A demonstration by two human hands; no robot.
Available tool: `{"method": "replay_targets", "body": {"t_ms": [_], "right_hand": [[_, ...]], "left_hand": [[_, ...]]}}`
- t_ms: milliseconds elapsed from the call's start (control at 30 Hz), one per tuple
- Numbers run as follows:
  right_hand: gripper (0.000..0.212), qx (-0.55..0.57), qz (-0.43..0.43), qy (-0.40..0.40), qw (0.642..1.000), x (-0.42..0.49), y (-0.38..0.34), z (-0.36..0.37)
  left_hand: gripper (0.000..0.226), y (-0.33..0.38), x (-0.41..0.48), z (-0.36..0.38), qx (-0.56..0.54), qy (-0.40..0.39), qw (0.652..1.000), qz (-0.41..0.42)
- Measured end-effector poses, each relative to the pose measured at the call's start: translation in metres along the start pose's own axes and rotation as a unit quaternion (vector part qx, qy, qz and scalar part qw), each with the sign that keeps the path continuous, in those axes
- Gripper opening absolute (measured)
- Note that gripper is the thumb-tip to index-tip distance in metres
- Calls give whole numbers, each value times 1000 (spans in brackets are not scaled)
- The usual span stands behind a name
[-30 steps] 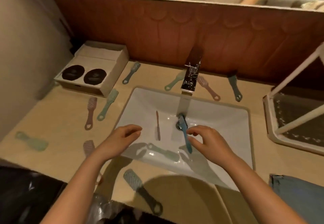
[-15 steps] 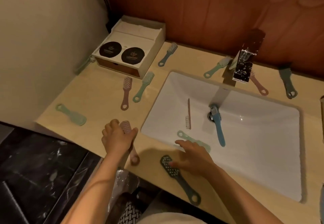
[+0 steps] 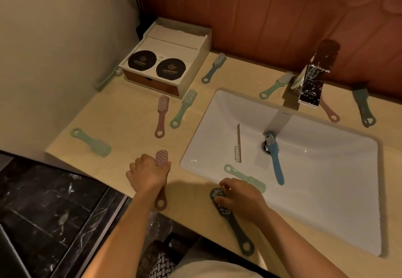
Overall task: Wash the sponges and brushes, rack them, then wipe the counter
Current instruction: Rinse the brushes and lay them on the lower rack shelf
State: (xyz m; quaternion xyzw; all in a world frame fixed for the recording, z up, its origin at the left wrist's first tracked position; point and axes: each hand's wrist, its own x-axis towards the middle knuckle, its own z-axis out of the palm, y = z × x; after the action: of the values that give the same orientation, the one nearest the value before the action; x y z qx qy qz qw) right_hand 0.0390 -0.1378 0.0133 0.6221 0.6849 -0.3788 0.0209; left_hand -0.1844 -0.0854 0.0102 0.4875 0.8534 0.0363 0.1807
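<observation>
My left hand (image 3: 148, 174) grips a pink brush (image 3: 161, 158) at the counter's front edge, left of the sink; its head sticks out above my fingers and its handle ring below my wrist. My right hand (image 3: 239, 197) rests on the head of a dark grey-green brush (image 3: 236, 226) lying on the counter in front of the sink, fingers curled over it. In the white sink (image 3: 326, 190) lie a blue brush (image 3: 275, 158) over the drain, a thin pink brush (image 3: 238, 145) on its side and a mint brush (image 3: 243, 176) near the front rim.
Several more brushes are scattered over the beige counter (image 3: 130, 114): pink and mint ones left of the sink, others beside the chrome tap (image 3: 313, 82) at the back. A white box (image 3: 165, 66) with two black round lids stands at the back left. The counter drops off at front left.
The view swung down and left. My left hand went from above the sink to the pink brush and closed round it. My right hand left the blue brush and came down on the dark brush.
</observation>
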Motion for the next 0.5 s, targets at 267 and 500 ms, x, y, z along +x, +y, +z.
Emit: {"method": "replay_targets", "body": {"t_ms": [267, 500], "right_hand": [[32, 84, 21, 87, 992, -4, 12, -6], [24, 346, 10, 180, 921, -24, 27, -42]], "left_hand": [[45, 14, -12, -11, -125, -33, 991, 34], [34, 40, -30, -22, -308, -113, 940, 95]]}}
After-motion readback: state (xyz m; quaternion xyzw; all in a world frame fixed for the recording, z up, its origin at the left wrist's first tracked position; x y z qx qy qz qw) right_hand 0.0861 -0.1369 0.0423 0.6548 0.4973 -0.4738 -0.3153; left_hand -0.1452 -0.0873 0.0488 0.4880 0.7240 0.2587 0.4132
